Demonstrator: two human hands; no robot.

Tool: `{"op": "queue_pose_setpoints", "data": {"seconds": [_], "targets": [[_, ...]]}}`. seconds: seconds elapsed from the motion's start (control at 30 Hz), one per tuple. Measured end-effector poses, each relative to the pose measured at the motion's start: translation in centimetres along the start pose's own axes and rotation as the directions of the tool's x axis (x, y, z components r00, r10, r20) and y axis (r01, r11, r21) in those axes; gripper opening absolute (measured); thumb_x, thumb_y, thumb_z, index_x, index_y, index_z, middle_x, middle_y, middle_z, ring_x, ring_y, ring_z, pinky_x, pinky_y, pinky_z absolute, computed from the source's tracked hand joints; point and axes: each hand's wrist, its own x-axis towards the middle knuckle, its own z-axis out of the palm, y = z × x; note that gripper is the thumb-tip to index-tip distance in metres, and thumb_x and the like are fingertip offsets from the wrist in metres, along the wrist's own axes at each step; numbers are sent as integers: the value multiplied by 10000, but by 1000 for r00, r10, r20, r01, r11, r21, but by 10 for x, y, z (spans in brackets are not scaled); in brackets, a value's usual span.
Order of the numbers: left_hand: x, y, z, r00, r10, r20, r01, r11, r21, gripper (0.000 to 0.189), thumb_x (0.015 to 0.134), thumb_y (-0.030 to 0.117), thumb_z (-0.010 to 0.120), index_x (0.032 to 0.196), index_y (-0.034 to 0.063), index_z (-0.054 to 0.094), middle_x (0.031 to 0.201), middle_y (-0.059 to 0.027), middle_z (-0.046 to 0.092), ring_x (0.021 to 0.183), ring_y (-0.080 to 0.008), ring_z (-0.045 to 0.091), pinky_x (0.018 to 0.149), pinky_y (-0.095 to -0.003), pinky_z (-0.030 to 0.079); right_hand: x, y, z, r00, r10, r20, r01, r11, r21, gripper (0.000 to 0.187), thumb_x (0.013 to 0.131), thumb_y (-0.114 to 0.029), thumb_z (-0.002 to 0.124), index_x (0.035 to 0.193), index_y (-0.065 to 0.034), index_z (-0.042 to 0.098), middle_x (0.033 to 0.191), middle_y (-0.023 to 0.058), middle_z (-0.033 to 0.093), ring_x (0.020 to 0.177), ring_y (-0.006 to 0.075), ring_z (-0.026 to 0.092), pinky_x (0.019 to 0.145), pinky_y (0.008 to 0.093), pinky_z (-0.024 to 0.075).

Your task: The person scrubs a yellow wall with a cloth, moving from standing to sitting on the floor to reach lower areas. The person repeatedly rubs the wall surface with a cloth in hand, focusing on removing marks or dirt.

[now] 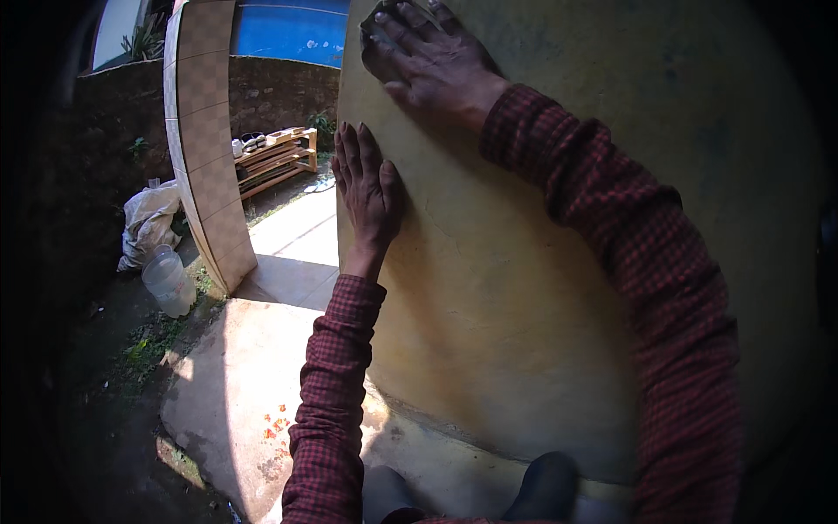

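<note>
A yellowish painted wall (510, 314) with dark stains and fine cracks fills the right of the head view. High on it, my right hand (442, 69) presses a thin dark piece (370, 57) flat against the surface, near the wall's left edge. Most of that piece is under my fingers; whether it is cloth or sandpaper I cannot tell. Lower down, my left hand (366, 190) rests its palm on the wall along the same edge, fingers pointing up and thumb apart, holding nothing. Both arms wear dark red checked sleeves.
Left of the wall stands a tiled pillar (208, 144). Behind it is a wooden rack (281, 157) with shoes on top. A whitish sack (150, 219) and a translucent plastic bucket (169, 281) sit on the ground. Reddish bits lie on the concrete floor (262, 367).
</note>
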Motion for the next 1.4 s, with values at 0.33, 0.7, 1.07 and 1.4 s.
{"op": "queue_pose_setpoints", "data": {"seconds": [0.33, 0.7, 1.07, 1.4], "targets": [[-120, 64, 15, 996, 8, 84, -4, 999, -48, 648, 961, 430, 294, 1485, 62, 190, 1541, -184, 149, 1434, -349, 95, 1141, -489, 41, 0, 77, -35, 995, 33, -99, -30, 999, 25, 619, 908, -391, 451, 1407, -39, 351, 1510, 176, 243, 1416, 353, 142, 1139, 509, 55], [-47, -6, -13, 987, -123, -102, 132, 988, 79, 635, 970, 435, 309, 1484, 79, 201, 1543, -185, 138, 1432, -341, 106, 1136, -487, 54, -166, -10, -70, 917, -369, 154, 320, 909, 267, 627, 877, -430, 483, 1433, -178, 342, 1502, 68, 292, 1416, 245, 190, 1166, 488, 71], [-83, 61, 7, 994, -109, 11, 109, 994, 8, 623, 975, 439, 312, 1485, 96, 208, 1546, -171, 140, 1432, -340, 106, 1134, -500, 52, -244, -35, -95, 955, -165, 245, 147, 985, 90, 570, 893, -345, 483, 1409, -129, 372, 1501, 137, 277, 1416, 300, 196, 1153, 502, 92], [-130, 139, 33, 997, 35, 66, -36, 999, 24, 664, 974, 500, 264, 1487, 85, 191, 1544, -178, 138, 1433, -339, 102, 1135, -500, 63, -333, 93, -167, 832, 551, -72, -553, 833, -18, 488, 911, -267, 430, 1301, 24, 402, 1477, 238, 273, 1364, 427, 256, 1104, 572, 171]]}}
